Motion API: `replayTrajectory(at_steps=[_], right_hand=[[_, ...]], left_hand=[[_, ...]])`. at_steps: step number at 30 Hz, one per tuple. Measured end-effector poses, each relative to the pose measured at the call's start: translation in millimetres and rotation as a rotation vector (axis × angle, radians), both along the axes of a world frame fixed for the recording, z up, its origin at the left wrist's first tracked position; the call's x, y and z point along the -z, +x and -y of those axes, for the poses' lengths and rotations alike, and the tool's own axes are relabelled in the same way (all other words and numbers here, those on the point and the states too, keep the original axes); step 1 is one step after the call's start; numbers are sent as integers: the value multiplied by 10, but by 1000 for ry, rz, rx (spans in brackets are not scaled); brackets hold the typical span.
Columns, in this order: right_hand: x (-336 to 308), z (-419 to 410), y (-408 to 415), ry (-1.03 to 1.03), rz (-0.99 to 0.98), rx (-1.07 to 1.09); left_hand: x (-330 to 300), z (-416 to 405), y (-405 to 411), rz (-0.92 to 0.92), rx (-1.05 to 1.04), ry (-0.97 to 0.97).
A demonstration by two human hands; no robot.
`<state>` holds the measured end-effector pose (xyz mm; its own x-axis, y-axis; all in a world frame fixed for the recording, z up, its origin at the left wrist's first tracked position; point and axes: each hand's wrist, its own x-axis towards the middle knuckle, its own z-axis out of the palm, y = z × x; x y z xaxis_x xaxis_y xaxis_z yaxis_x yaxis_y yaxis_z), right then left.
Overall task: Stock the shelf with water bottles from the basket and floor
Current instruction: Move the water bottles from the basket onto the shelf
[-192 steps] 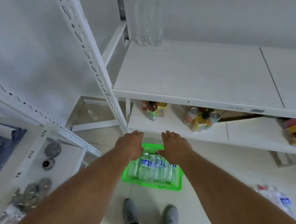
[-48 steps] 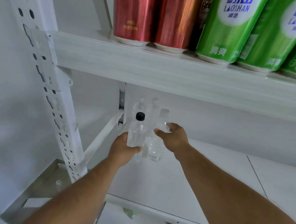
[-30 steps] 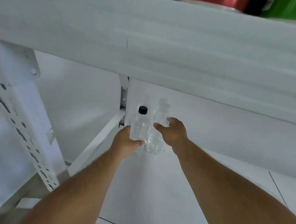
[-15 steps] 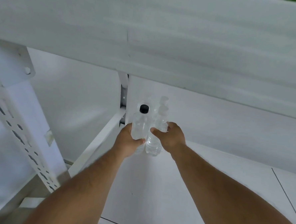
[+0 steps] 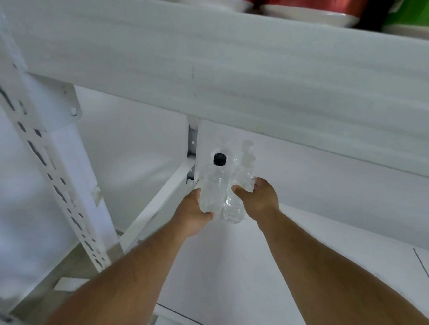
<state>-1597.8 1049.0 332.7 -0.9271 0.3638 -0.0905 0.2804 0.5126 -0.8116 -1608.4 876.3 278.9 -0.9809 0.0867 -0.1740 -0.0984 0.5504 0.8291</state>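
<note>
While both bottles are in hand at the shelf's [image 5: 226, 276] back-left corner, set them down one at a time. Left hand [image 5: 192, 216] has its grip wrapped round the black-capped bottle [image 5: 213, 187], thumb across the front; the base is hidden behind the hand, so can't tell if it's seated. Right hand [image 5: 259, 199] clasps the clear-capped bottle [image 5: 234, 208] just beside it, and the two bottles look to be touching. More clear bottles [image 5: 246, 151] stand right behind, against the back wall. My read: placement step, nearly done. Lower each bottle straight and upright, feel the base go flat on the shelf, then loosen the grip slowly. Pull the fingers back along the shelf rather than sideways, since a knock here would likely topple the back row. The upper shelf board [image 5: 238, 76] overhangs close, so keep wrists low on the way out.
</note>
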Motion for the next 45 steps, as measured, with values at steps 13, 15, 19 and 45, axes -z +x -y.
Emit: replayTrajectory(at_steps=[13,15,19,45], right_hand=[[16,70,278,8,145,-16],[22,146,443,55,190,-20],[18,321,861,218,248,-57],[222,506,3733,665,289,-381]], left_hand=[[-160,61,448,-18,47,-82],[-223,98,547,-44,100,-176],[-344,208,759,-95,233,-441],[-437,409,3189,-104,529,-837]])
